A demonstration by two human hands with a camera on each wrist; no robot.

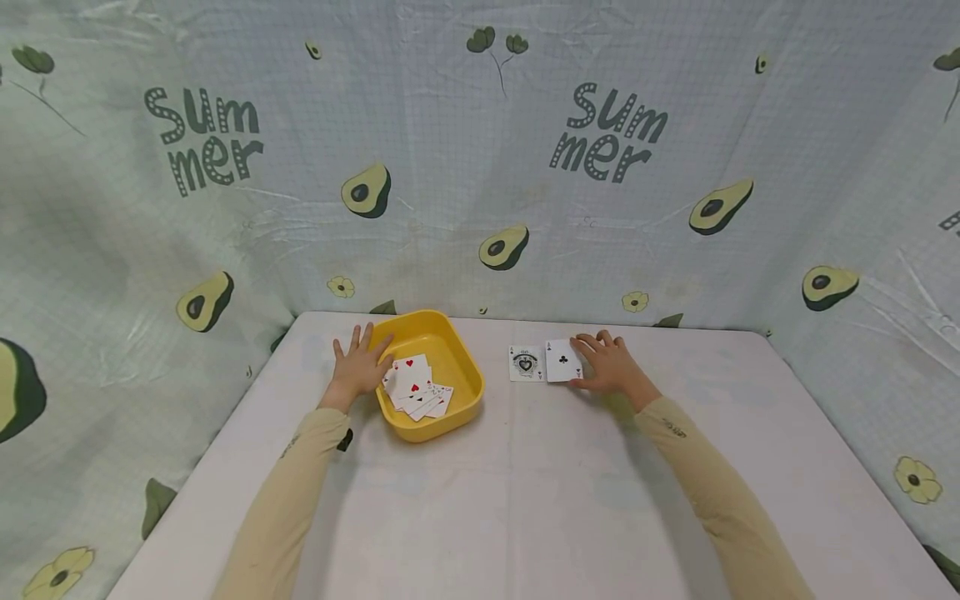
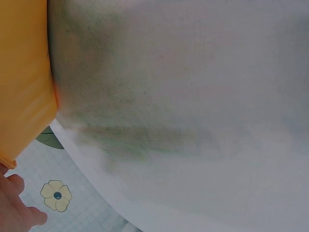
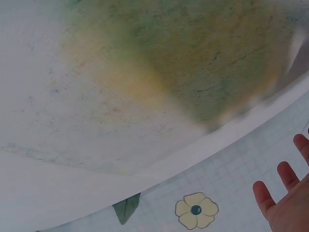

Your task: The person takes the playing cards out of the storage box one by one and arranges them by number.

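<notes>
left hand (image 1: 358, 367), fingers spread flat, steadied tray (image 1: 431, 329) at 9 o'clock | right hand (image 1: 611, 367), fingers flat, pinned club ace (image 1: 562, 361) to worktop (image 1: 525, 483), beside spade ace (image 1: 526, 364) at 9 o'clock

"Summer" is printed twice on the backdrop cloth (image 1: 480, 167); each face-up card (image 1: 562, 361) shows an "A".

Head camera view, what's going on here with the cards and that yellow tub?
A person sits at a white table. The left hand rests open against the rim of a yellow tub holding a loose pile of cards. The right hand touches an ace of clubs lying face up beside an ace of spades.
</notes>
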